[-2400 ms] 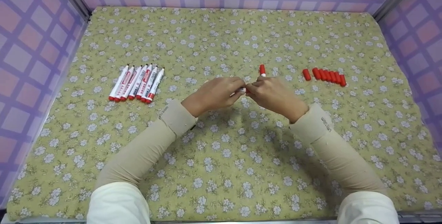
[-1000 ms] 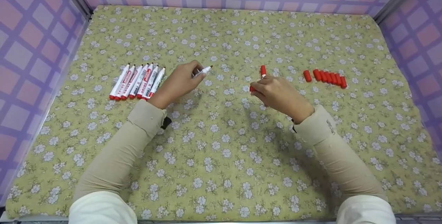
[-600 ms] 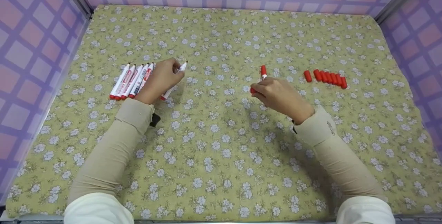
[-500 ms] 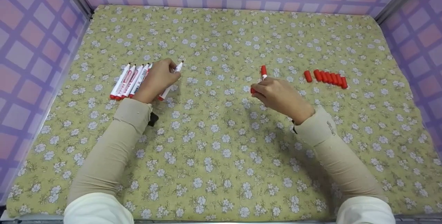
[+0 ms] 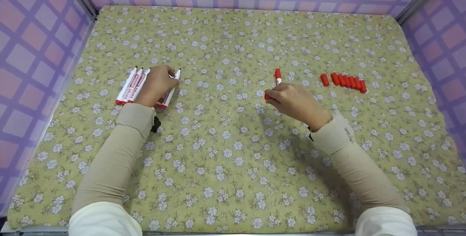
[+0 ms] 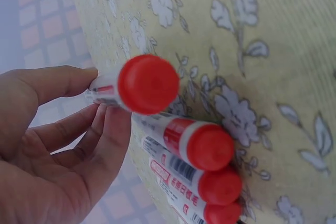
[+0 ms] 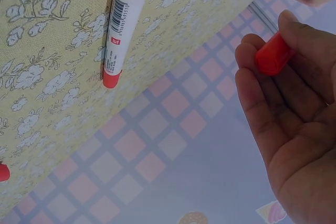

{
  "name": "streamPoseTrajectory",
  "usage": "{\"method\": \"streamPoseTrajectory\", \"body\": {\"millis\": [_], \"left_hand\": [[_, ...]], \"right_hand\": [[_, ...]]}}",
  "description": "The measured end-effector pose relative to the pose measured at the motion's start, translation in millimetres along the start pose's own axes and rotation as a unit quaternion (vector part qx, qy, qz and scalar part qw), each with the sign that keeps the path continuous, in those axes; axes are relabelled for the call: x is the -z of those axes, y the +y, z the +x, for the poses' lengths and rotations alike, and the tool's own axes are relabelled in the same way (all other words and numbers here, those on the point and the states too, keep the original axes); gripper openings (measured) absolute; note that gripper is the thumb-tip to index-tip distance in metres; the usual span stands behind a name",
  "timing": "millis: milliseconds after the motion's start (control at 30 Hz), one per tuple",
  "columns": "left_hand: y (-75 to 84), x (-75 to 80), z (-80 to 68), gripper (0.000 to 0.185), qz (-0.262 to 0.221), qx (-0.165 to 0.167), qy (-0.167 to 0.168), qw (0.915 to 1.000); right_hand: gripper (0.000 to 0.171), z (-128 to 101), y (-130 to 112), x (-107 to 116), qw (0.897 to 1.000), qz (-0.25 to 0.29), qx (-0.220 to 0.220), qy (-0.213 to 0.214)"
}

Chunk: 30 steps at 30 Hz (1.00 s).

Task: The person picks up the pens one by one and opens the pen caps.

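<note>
An uncapped white marker with a red end (image 5: pixel 170 89) is held in the grip of the left hand (image 5: pixel 154 85) at the right edge of the row of uncapped white markers (image 5: pixel 128 86) on the left of the flower-patterned table (image 5: pixel 233 148), three of which are seen clear of the hand. A small red cap (image 7: pixel 273 54) is pinched in the curled fingers of the right hand (image 5: pixel 291 99), just near of one capped white marker (image 5: pixel 277 76). Seven loose red caps (image 5: pixel 344 81) are lined up far right, with wide open cloth left between the groups and toward the near edge.

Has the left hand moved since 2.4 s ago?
Yes. The left hand has gone left from mid-cloth, away from the right hand, to the row of uncapped markers, where it holds an uncapped marker at the row's right end.
</note>
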State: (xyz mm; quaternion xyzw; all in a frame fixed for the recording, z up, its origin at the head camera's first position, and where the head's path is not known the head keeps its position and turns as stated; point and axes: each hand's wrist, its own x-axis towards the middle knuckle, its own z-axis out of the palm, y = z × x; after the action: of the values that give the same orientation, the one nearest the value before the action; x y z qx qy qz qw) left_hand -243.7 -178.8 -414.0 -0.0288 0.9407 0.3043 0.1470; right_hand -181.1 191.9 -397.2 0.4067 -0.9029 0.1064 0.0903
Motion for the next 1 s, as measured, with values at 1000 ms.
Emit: {"method": "streamPoseTrajectory", "body": {"millis": [1000], "left_hand": [[-9.5, -13.2, 4.3, 0.027, 0.038, -0.034, 0.067, 0.9964]], "right_hand": [[0.008, -2.4, 3.6, -0.4, 1.0, 0.023, -0.008, -0.019]]}}
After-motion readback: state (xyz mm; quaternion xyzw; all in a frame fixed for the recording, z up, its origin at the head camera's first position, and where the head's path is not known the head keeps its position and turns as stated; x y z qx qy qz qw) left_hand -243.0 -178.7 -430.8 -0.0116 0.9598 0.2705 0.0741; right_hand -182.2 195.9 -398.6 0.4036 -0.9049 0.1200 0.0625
